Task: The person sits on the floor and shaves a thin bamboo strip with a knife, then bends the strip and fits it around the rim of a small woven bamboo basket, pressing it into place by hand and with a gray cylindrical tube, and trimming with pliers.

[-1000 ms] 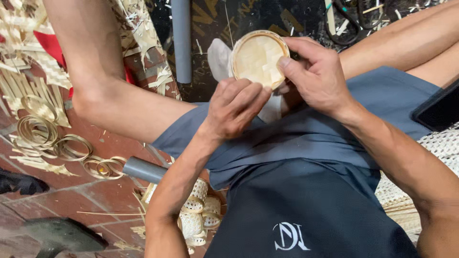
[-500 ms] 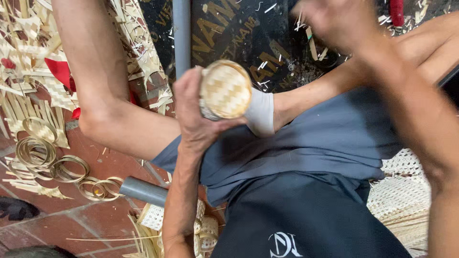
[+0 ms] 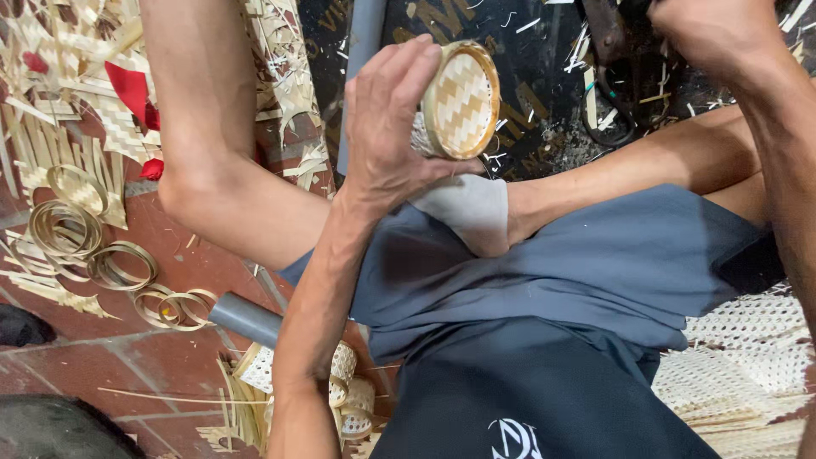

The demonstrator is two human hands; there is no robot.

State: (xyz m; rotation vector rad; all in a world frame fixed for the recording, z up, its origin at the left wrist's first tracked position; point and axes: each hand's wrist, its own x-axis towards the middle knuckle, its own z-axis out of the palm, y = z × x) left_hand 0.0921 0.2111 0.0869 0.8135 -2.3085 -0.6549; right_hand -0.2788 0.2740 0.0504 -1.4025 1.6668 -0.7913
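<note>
My left hand (image 3: 391,127) grips a small round woven bamboo lid (image 3: 460,100) by its rim, tilted so the zigzag weave faces right. It is held up over my bent knees and blue shorts. My right hand (image 3: 701,34) is at the top right corner, fingers curled, over dark scissors (image 3: 608,81) lying on the black mat; whether it touches or holds anything I cannot tell.
Several bamboo rings (image 3: 85,238) and woven strips (image 3: 76,110) lie on the red tile floor at left. A grey pipe (image 3: 246,319) lies near my thigh, another grey pipe (image 3: 365,51) above. Woven mesh sheets (image 3: 748,357) sit at right. Small woven baskets (image 3: 340,391) sit below my left arm.
My right hand left the lid and moved up to the top right. My left hand alone turned the lid onto its edge and lifted it.
</note>
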